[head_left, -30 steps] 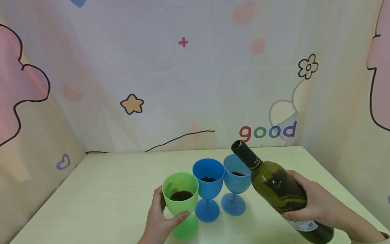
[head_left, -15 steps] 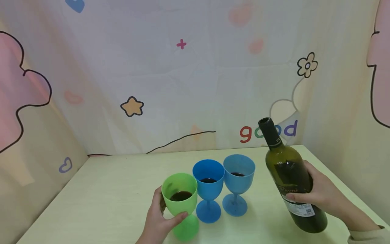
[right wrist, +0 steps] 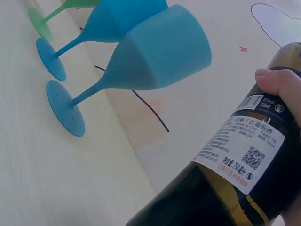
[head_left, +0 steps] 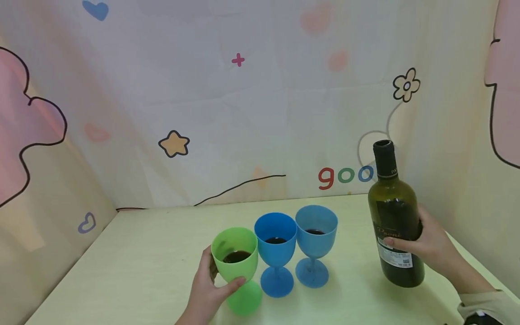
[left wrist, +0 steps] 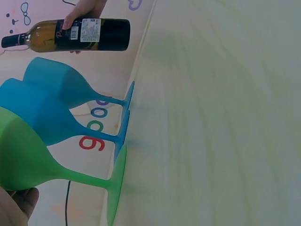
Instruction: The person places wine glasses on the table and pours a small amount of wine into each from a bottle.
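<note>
My left hand (head_left: 207, 284) holds the green goblet (head_left: 233, 266) by the lower bowl, thumb in front and fingers behind it. Dark liquid shows inside. Its foot appears to stand on the table. Just right of it are a dark blue goblet (head_left: 276, 248) and a lighter blue goblet (head_left: 316, 243), both upright with a little dark liquid. On the right, my right hand (head_left: 434, 243) grips a dark green wine bottle (head_left: 394, 225) around its body. The bottle is almost upright, its mouth uncorked, and its base hangs above the table in the left wrist view.
The pale table (head_left: 142, 262) reaches back to a printed curtain (head_left: 227, 113) with coloured letters. Curtain sides close in the table on the left and right. The three goblets stand close together in a slanting row, between my hands.
The right hand has swung the wine bottle from a leftward tilt near the lighter blue goblet to nearly upright, farther right. The left hand stays on the green goblet.
</note>
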A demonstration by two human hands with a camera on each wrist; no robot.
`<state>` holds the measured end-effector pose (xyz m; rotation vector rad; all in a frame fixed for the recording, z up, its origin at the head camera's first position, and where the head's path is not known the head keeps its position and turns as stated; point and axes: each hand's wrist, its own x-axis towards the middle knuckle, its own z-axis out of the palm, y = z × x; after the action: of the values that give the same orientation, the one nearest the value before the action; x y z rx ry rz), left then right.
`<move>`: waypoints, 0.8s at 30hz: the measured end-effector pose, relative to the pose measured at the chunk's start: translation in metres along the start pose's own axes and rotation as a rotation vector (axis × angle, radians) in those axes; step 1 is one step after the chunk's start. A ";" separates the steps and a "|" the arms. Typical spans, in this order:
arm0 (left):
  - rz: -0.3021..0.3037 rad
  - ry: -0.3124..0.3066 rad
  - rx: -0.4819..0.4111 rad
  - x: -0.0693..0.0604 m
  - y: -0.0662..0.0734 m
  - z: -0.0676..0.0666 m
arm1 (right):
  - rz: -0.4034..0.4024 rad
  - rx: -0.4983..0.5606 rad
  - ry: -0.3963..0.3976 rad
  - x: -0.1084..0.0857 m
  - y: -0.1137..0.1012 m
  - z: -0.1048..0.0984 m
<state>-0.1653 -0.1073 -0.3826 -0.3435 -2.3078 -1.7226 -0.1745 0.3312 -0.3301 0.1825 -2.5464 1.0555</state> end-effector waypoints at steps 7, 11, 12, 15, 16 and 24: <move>-0.003 0.014 -0.027 0.005 -0.002 -0.002 | 0.085 0.077 -0.011 0.007 0.004 0.000; -0.007 0.025 -0.023 0.008 -0.005 -0.003 | 0.109 0.108 0.003 0.012 0.008 0.000; -0.006 0.027 -0.021 0.009 -0.006 -0.003 | 0.109 0.117 0.014 0.013 0.010 0.000; 0.001 0.031 -0.017 0.011 -0.009 -0.004 | 0.103 0.169 0.037 0.017 0.017 0.001; 0.004 0.032 -0.018 0.012 -0.010 -0.004 | 0.101 0.188 0.041 0.019 0.019 0.001; 0.018 0.003 -0.024 0.017 -0.014 -0.006 | 0.117 0.257 0.074 0.024 0.030 0.003</move>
<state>-0.1854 -0.1161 -0.3886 -0.3648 -2.2763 -1.7422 -0.2053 0.3505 -0.3424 0.0615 -2.3736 1.4073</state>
